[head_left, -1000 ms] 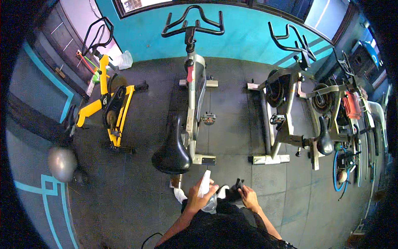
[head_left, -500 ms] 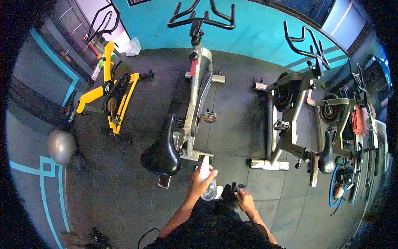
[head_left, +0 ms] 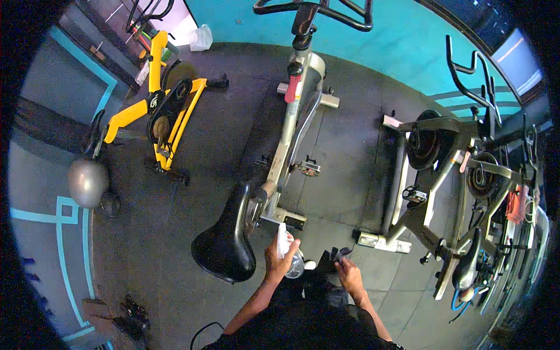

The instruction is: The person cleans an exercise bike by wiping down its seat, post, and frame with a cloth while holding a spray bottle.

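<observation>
My left hand (head_left: 277, 261) is closed round the neck of a spray bottle (head_left: 296, 267) with a white trigger head and a clear body. A dark cloth (head_left: 338, 255) is gripped in my right hand (head_left: 350, 276), with part of it hanging down in front of my dark clothing. Just ahead and to the left of the bottle is the black saddle (head_left: 224, 245) of a silver exercise bike (head_left: 290, 125). Neither hand touches the bike. A red-pink piece (head_left: 293, 88) hangs on its frame below the handlebar (head_left: 318, 9).
A yellow exercise bike (head_left: 129, 121) stands at the left beside a grey ball (head_left: 88, 183). More silver bikes (head_left: 429, 201) are lined up at the right, one with an orange cloth (head_left: 515, 205). A teal wall (head_left: 402, 52) and a white bag (head_left: 200, 38) are at the back.
My view has come closer to the middle bike, whose saddle looks larger and lower. The bikes at the right have shifted outward. Both hands keep hold of the spray bottle and cloth.
</observation>
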Available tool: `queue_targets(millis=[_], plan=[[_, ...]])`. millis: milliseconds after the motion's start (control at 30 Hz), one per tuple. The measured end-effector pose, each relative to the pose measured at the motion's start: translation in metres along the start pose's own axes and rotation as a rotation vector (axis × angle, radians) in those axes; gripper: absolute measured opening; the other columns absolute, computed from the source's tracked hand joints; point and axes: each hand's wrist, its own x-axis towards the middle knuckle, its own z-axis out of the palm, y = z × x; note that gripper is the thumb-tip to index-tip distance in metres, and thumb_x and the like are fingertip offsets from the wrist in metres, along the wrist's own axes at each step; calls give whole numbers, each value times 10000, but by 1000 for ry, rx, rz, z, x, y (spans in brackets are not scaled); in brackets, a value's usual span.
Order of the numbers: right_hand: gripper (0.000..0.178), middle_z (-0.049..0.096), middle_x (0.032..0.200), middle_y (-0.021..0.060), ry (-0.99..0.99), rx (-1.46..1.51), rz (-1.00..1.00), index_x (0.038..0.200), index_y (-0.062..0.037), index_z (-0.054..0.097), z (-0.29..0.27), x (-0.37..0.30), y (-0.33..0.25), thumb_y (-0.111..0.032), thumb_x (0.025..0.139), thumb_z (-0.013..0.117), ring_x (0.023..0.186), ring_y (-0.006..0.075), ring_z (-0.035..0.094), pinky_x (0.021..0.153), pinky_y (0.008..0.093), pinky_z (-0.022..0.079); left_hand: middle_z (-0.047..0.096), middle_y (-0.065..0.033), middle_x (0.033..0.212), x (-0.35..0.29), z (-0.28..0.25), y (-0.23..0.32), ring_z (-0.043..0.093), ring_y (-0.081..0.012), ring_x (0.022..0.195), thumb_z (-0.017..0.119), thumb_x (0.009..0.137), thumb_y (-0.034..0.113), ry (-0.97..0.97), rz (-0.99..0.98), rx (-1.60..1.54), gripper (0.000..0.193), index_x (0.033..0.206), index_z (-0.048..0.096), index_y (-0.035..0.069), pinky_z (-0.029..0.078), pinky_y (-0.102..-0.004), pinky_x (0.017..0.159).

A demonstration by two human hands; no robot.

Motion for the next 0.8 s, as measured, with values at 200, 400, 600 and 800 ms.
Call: queue_targets(millis=[200,400,600,800], plan=[[321,596,978,263,-17,-44,-3,1018,29,566,-1,52,31,-279,929,555,906,466,565,739,478,465,651,-74,789,29,25,-15,630,-146,710,730,816,222,147,-47,-62,279,976,587,44,494,-300,642],[319,592,956,262,-160,49,-70,993,28,554,1,112,22,-286,936,549,906,466,560,746,481,454,651,-78,797,58,50,-37,620,-141,701,726,822,220,310,-120,-87,292,991,583,30,487,-294,636],[265,617,986,222,-249,-43,-152,1026,-6,594,16,166,53,-233,892,611,893,429,586,739,460,477,650,-68,853,95,85,-61,611,-122,742,721,836,185,544,-196,-285,277,1013,569,36,479,-266,648],[353,619,1007,226,-299,-35,36,1066,17,590,15,206,86,-302,916,578,949,408,597,800,403,468,642,-54,876,119,108,-98,617,-120,792,718,843,150,662,-249,-390,290,1062,552,57,488,-259,693]])
